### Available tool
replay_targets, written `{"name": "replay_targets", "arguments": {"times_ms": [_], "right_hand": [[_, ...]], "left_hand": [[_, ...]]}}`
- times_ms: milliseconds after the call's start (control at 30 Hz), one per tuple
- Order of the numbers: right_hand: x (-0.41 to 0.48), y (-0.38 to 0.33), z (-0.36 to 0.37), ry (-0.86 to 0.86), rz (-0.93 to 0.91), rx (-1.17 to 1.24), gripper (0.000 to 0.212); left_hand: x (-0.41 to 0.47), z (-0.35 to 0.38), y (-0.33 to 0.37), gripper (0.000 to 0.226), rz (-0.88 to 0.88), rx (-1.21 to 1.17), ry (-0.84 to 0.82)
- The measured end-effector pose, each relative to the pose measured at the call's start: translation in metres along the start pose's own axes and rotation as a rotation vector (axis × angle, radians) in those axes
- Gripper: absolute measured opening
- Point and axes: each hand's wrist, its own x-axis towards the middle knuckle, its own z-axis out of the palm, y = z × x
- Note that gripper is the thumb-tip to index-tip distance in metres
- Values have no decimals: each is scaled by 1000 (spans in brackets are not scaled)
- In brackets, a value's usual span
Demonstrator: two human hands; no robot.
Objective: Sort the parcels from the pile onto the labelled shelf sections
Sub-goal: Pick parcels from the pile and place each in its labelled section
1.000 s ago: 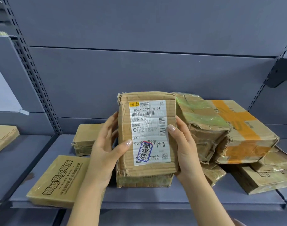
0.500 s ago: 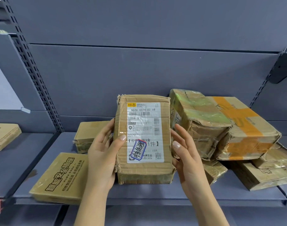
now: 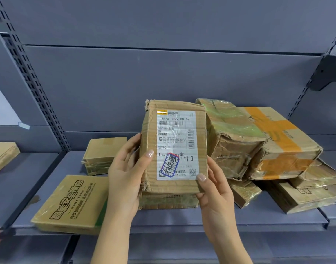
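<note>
Right hand (image 3: 215,199) regripped parcel (image 3: 174,145) corner; left hand (image 3: 125,176) holds; perhaps lifted.

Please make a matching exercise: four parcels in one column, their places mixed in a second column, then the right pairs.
1. parcel with white label
2. parcel with orange tape
3. flat parcel with black print
4. small plain parcel

A. front left edge of the shelf
B. between the left hand and the right hand
C. on top of the pile, right side
D. at the back, beside the left hand

Pairs: 1-B, 2-C, 3-A, 4-D
</note>
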Motion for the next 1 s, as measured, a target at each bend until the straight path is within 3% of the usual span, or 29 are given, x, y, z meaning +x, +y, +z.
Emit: {"name": "replay_targets", "arguments": {"times_ms": [133,300,433,1000], "right_hand": [[-1,-4,3,78,-17,109,71],[-2,-14,9,123,-40,113,47],[-2,-22,14,97,-102,69,69],[-18,-54,14,-45,-227,89,62]], "left_hand": [[-10,-2,-3,86,-18,75,-60],[-25,-4,-6,68,-5,101,-74],[-33,0,-2,76,46,106,-66],[-52,14,19,70,165,20,-77]]}}
